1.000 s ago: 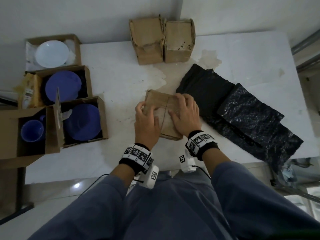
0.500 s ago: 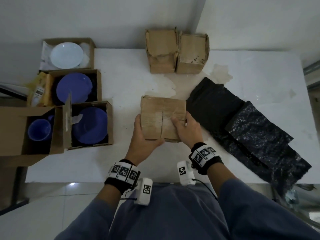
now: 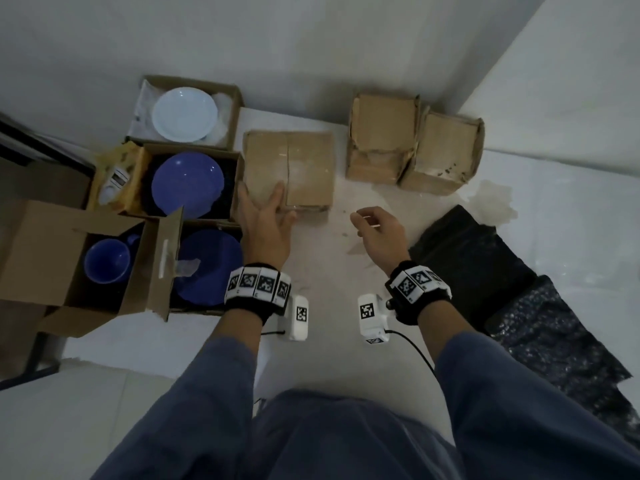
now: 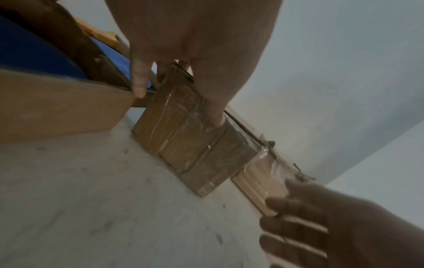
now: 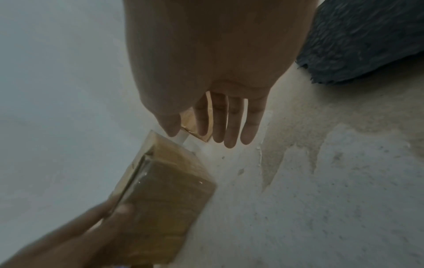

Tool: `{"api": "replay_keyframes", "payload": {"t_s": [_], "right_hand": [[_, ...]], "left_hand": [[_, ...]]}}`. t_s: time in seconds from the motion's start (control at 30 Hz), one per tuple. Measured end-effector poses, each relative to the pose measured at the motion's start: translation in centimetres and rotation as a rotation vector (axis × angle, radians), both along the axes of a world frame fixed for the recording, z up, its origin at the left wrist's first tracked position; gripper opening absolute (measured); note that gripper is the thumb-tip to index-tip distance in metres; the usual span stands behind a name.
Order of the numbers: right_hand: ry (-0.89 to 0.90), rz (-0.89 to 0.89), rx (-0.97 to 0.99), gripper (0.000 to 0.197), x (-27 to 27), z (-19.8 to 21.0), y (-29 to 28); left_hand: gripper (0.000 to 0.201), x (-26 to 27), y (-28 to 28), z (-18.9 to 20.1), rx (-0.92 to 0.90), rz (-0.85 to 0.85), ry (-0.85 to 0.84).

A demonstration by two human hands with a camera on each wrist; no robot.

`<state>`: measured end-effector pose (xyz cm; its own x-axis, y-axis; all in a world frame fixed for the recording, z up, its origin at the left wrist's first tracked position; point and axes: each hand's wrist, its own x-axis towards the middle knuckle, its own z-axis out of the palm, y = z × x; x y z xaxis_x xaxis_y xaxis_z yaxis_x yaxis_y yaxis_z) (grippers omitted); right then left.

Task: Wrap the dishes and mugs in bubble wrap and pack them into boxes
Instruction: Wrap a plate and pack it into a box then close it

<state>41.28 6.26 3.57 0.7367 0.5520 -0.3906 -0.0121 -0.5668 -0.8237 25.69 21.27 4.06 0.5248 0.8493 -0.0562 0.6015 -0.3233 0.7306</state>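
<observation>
No words can be read anywhere; the only marks are black-and-white square codes on the wristbands and on the small white cameras under the wrists. The closed brown box sits flat on the white table, taped shut, with its top seam running away from the person toward the wall. Its top looks almost square, so a long side is hard to pick. It stands just beside the open box with a blue plate, and it is apart from the two closed boxes by the wall. The left hand lies flat with straight, spread fingers touching the near edge and top of the closed brown box; it is not curled round it. The right hand hovers over the table with loosely bent fingers and holds nothing. More open boxes sit on the left: one with a white plate, one with another blue plate, and one with a blue mug. Sheets of black bubble wrap lie flat on the right side of the table.
</observation>
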Motion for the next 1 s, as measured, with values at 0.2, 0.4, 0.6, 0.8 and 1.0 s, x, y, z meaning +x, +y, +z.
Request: {"api": "replay_keyframes", "payload": {"t_s": [0.2, 0.4, 0.6, 0.8, 1.0], "right_hand": [[0.042, 0.07, -0.117, 0.026, 0.6, -1.5, 1.2], [0.077, 0.127, -0.218, 0.026, 0.1, -3.4, 2.2], [0.063, 0.16, -0.254, 0.021, 0.4, -3.6, 2.4], [0.043, 0.241, -0.321, 0.02, 0.0, -2.7, 1.8], [0.053, 0.399, -0.294, 0.027, -5.6, -0.1, 4.2]], "left_hand": [[0.054, 5.7, 5.0, 0.8, -0.032, -0.006, 0.045], [0.058, 9.5, 7.7, -0.5, -0.047, -0.03, -0.04], [0.073, 10.4, 8.0, 1.0, -0.084, -0.086, 0.095], [0.053, 3.5, 2.1, 2.9, -0.102, -0.111, -0.124], [0.02, -8.4, -4.6, 1.9, -0.229, 0.028, -0.132]]}}
